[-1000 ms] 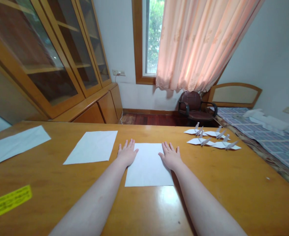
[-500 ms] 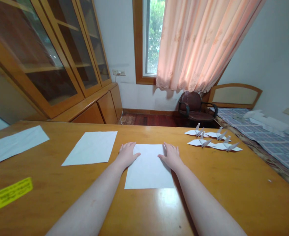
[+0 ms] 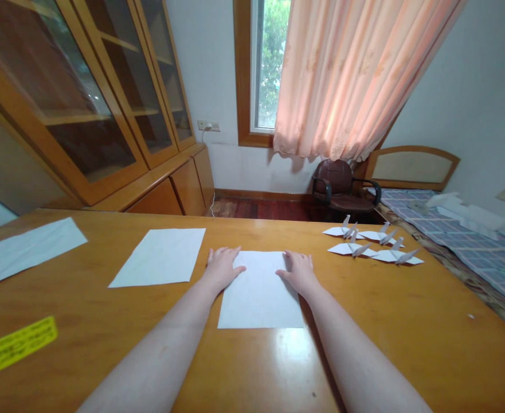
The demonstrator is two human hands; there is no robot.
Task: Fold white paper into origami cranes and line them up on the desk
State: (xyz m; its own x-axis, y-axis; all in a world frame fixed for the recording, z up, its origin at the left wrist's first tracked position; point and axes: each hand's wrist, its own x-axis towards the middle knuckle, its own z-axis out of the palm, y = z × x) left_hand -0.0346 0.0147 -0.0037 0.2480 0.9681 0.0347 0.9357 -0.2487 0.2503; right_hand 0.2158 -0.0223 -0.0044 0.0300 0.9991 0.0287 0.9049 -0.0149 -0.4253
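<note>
Your hands have barely moved since the earlier frame. Your left hand [image 3: 223, 268] and right hand [image 3: 298, 272] lie open and flat, grasping nothing, on the upper corners of a white paper sheet [image 3: 259, 298], with forearms [image 3: 157, 355] angled inward. Keep palms low so the sheet stays steady on the wooden table [image 3: 364, 338]; origami cranes [image 3: 375, 245] stand to the right.
</note>
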